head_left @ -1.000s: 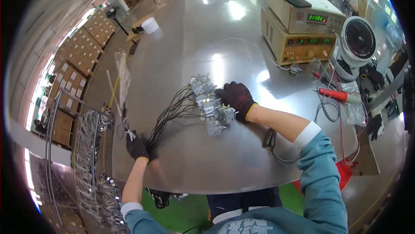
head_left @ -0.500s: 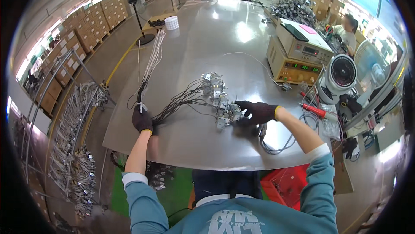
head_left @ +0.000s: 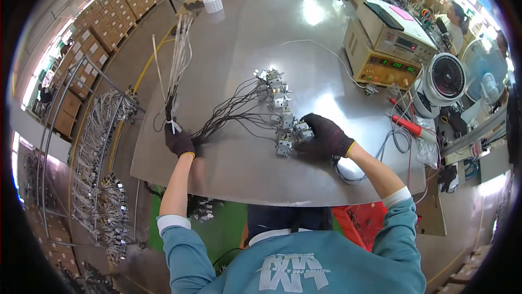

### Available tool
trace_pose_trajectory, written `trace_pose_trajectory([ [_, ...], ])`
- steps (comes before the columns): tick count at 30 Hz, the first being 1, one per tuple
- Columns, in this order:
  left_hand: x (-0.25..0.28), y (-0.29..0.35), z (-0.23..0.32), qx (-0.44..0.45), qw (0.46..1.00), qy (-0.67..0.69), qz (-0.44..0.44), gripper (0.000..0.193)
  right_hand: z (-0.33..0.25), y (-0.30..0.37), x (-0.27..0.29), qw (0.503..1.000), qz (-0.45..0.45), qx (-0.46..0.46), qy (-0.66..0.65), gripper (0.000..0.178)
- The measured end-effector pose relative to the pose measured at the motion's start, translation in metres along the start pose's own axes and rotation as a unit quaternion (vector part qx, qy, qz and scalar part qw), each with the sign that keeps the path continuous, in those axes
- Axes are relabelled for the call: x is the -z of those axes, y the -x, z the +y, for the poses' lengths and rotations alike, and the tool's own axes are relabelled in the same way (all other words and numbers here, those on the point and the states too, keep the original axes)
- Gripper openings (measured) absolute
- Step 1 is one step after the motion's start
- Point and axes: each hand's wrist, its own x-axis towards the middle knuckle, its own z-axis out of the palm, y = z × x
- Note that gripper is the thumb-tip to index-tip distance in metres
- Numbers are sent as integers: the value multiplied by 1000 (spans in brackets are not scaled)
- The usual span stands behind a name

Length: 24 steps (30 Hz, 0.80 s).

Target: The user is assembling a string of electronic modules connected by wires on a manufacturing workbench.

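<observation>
A bundle of thin cables, dark near the middle and pale at its far end, lies across the metal table. A white tie goes round it. My left hand, in a dark knit glove with a yellow cuff, is closed round the bundle just below the tie. The dark wires fan out to a row of small grey metal blocks. At the near end of that row, my right hand, gloved alike, curls its thumb and fingers round one metal block; the fingertips are partly hidden.
At the right stand two stacked bench instruments, a small white fan and red-handled probes with grey leads. A white roll sits on the far left edge. Hanging cables fill a rack at left. A co-worker is beyond.
My right hand has moved in from beside the row and closed round the near metal block. My left hand keeps its hold on the bundle. The view has tilted downward.
</observation>
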Motion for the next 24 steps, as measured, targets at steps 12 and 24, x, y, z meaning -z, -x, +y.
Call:
trace_pose_trajectory([
  [12, -114, -11, 54, 2, 996, 82, -21, 28, 4, 46, 46, 919, 94, 167, 344, 61],
  [24, -188, 0, 80, 47, 974, 220, -18, 26, -86, 36, -11, 977, 178, 18, 119, 59],
])
